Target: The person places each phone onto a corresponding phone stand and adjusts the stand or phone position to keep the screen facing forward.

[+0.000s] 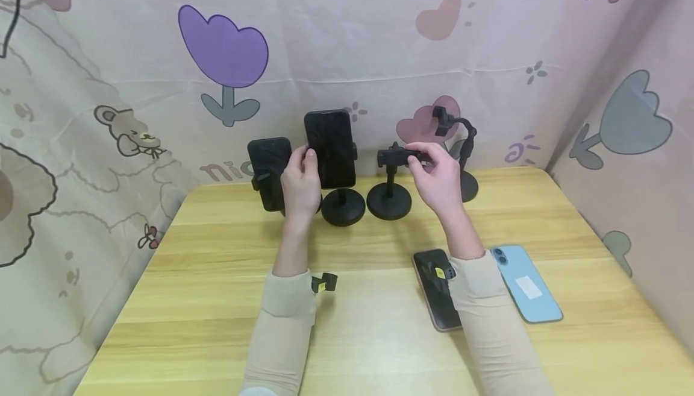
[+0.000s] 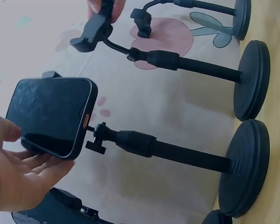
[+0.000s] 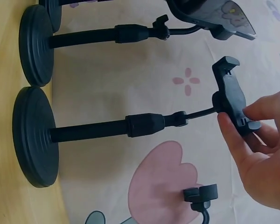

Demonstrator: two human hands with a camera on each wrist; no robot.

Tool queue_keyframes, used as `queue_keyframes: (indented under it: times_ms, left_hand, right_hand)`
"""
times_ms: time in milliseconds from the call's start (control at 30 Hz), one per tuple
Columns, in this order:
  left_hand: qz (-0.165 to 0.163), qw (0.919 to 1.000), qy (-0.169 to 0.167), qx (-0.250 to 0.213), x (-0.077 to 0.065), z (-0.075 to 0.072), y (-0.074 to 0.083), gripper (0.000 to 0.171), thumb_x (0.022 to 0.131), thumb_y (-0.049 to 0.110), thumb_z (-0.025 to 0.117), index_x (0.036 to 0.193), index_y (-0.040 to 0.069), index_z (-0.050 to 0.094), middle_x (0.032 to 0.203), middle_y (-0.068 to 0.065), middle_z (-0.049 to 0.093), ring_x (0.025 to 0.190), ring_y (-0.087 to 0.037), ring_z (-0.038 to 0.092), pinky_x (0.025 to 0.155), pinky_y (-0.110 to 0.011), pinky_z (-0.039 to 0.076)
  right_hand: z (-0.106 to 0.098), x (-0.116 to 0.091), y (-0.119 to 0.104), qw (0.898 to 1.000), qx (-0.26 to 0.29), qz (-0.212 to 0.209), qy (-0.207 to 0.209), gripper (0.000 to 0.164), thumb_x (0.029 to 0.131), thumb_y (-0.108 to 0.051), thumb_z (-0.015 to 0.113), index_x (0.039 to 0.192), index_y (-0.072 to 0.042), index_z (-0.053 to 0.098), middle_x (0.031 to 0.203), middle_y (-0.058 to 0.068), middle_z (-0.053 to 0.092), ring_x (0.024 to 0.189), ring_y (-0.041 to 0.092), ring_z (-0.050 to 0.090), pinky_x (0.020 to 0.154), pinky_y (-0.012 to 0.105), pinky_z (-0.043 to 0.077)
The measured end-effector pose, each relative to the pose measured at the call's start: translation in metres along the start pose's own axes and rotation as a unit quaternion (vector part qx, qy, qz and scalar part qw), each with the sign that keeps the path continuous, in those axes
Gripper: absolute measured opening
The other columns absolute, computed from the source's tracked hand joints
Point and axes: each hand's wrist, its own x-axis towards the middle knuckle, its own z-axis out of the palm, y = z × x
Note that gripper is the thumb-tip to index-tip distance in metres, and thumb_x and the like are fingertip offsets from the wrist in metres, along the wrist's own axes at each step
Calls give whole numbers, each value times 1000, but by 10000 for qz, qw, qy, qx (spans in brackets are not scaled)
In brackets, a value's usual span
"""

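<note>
A black smartphone is mounted upright on a black phone stand near the back of the table. My left hand holds this phone by its left edge; in the left wrist view the thumb lies at the front and the other fingers reach underneath. To the right, my right hand pinches one end of the clamp on another phone stand, which holds no phone. That clamp sits on a thin bent neck above the stand's round base.
Left of my left hand, another black phone sits in a stand. A further stand with a bare clamp is at the back right. A dark-screened phone and a light blue phone lie by my right forearm. A patterned cloth hangs behind.
</note>
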Motion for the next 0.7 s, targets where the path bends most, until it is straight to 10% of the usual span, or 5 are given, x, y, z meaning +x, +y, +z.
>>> queue_keyframes:
  times_ms: [233, 500, 700]
  left_hand:
    - [1306, 9897, 582, -87, -7, 5, 12, 45, 109, 19, 50, 148, -2, 50, 149, -15, 56, 137, -22, 55, 118, -31, 41]
    - [3402, 9283, 1501, -40, -16, 20, 29, 41, 102, 6, 53, 140, -10, 54, 149, -19, 56, 141, -27, 50, 120, -41, 39]
    - [3955, 9106, 1200, -76, -28, 39, 39, 42, 97, -2, 57, 137, -11, 56, 145, -23, 57, 138, -32, 53, 118, -43, 42]
  right_hand:
    - [0, 0, -2, 10000, 22, 67, -16, 23, 100, -6, 66, 120, -3, 76, 117, 13, 72, 102, 23, 71, 85, 16, 57]
    - [-5, 1, -3, 9997, 30, 147, -191, 21, 99, -5, 67, 118, -4, 76, 115, 11, 73, 100, 19, 69, 87, 17, 57]
    - [-11, -1, -7, 9986, -163, 337, -360, 21, 98, -5, 67, 117, -5, 77, 116, 10, 74, 99, 18, 68, 87, 17, 57]
